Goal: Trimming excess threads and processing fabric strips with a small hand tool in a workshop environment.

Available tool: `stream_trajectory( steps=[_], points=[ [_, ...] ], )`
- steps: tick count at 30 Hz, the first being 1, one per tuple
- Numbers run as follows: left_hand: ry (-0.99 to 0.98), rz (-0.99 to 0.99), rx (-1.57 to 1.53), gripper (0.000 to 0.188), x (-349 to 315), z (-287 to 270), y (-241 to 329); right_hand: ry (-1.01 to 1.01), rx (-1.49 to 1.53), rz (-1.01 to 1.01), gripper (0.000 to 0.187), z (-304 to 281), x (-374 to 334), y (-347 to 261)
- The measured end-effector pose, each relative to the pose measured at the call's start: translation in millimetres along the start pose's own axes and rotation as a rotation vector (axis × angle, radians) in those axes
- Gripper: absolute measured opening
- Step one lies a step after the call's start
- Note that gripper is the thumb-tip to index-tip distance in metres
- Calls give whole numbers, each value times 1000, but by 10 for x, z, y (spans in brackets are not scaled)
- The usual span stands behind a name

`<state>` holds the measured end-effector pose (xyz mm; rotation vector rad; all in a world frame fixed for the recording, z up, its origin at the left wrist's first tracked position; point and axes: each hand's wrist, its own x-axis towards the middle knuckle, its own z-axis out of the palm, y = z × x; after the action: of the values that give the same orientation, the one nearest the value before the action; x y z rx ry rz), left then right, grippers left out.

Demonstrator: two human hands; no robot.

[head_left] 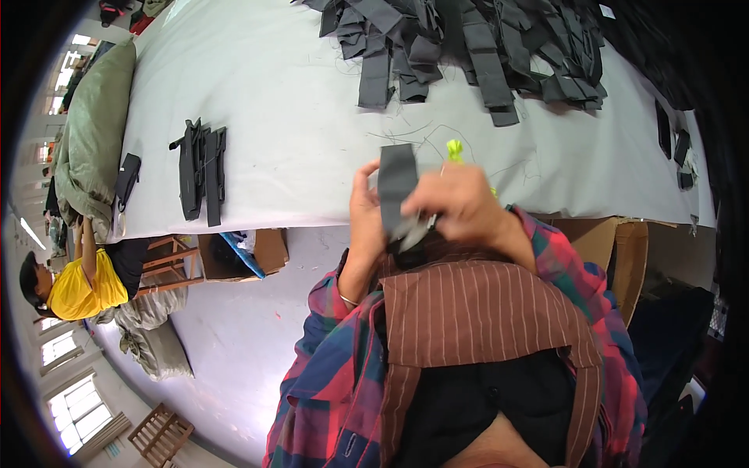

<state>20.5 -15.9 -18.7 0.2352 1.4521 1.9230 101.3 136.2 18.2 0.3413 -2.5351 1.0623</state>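
My left hand (365, 204) grips a dark grey fabric strip (397, 175) upright at the near table edge, its thumb and fingers along the left side. Close against the strip's right side is my right hand (460, 204), closed and smeared by motion. Small metal thread snips (413, 228), also blurred, appear below its fingers; their exact shape is hard to make out. A bright yellow-green tie (455, 150) shows just beyond the right hand. Loose dark threads (425, 132) lie on the table past both hands.
A large heap of grey strips (484, 54) covers the far table (289, 117). Two stacks of folded strips (201, 173) lie left. Cardboard boxes (269, 253) stand below the table's edge. A person in yellow (86, 285) is beside a big green sack (97, 132).
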Motion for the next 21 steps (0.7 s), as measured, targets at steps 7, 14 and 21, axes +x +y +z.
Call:
stream_trajectory(
  steps=[7,14,21],
  points=[
    [-19,-78,-320,38,-201,-169,-59,30,228,280,26,267,-349,48],
    [-17,-101,-243,37,-270,-31,105,-70,38,106,17,233,-260,-75],
    [-21,582,592,51,-208,216,336,291,1142,680,20,-141,60,-343]
  ],
)
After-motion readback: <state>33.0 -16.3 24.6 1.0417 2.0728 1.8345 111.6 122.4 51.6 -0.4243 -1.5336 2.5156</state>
